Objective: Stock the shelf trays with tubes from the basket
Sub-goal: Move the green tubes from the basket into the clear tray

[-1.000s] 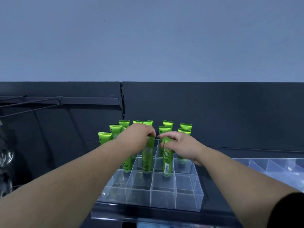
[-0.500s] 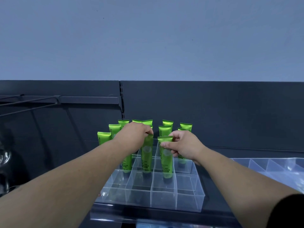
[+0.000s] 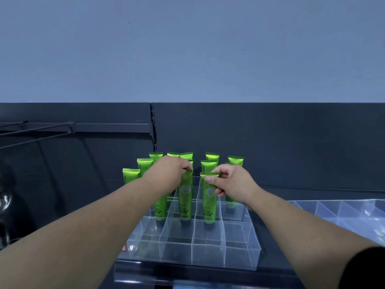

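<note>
A clear divided tray (image 3: 239,257) sits on the dark shelf, with several green tubes (image 3: 211,165) standing upright in its back compartments. My left hand (image 3: 170,174) pinches the top of one green tube (image 3: 185,203) that stands in a middle compartment. My right hand (image 3: 233,184) pinches the crimped top of another green tube (image 3: 208,203) standing one compartment to the right. The basket is out of view.
A second clear divided tray (image 3: 343,211) lies on the shelf to the right. A dark back panel (image 3: 291,142) rises behind the tubes. A wire rack (image 3: 37,130) juts out at upper left. The front two tray rows hold nothing.
Both tubes have gone down and now stand straighter in their compartments. My right hand has shifted from over the tube's top to pinching it from the right side.
</note>
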The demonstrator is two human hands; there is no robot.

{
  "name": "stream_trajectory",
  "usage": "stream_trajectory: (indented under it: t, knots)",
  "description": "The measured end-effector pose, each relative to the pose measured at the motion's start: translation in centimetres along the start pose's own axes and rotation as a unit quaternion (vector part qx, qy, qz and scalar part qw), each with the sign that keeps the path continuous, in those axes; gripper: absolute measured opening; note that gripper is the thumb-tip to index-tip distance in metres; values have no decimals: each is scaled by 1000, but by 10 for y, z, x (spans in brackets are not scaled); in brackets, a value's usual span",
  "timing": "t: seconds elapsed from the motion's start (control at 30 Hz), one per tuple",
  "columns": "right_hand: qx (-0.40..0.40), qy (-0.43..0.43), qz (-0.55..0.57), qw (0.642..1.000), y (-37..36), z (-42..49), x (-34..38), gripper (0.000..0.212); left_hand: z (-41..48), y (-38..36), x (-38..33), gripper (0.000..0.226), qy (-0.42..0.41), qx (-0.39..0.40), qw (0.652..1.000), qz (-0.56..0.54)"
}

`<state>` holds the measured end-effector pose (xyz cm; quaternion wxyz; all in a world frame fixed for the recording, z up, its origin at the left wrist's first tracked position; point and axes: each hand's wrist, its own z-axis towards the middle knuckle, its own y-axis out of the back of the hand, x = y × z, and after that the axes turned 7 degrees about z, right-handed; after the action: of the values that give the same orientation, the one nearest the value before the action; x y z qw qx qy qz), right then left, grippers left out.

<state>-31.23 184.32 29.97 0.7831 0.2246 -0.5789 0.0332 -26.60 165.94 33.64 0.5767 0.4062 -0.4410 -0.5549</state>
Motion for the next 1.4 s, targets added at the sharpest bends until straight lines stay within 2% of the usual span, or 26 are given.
stream_trajectory:
  t: [0.23, 0.37, 0.57, 0.7, 0.77, 0.87, 1.0, 1.2, 1.4]
  knots:
    - [-11, 8, -90, 996, 5, 0, -3, 28, -7, 0, -5, 32, -15, -16, 1000, -22]
    - [-13, 4, -89, 996, 6, -3, -4, 40, -13, -2, -5, 33, -14, -27, 999, -21]
    - [-44, -7, -81, 996, 8, -18, 2, 43, -19, -2, -1, 33, -37, -41, 998, -21]
    - [-97, -15, -80, 992, 10, -35, 9, 44, -25, 2, 0, 36, -67, -83, 994, -31]
    - [-137, -20, -117, 983, 9, -49, 12, 43, -30, 4, -3, 39, -89, -114, 989, -31]
    - [-202, -18, -205, 958, 5, -75, 15, 52, -39, 4, -15, 49, -120, -150, 981, -19]
    - [-278, -15, -315, 907, 1, -119, 11, 66, -58, -5, -49, 60, -155, -125, 980, -23]
    - [-353, -122, -405, 834, 20, -209, -5, 67, -102, -24, -122, 62, -238, -79, 966, -64]
    - [-405, -228, -426, 776, 59, -310, -32, 70, -150, -37, -209, 62, -324, -41, 940, -101]
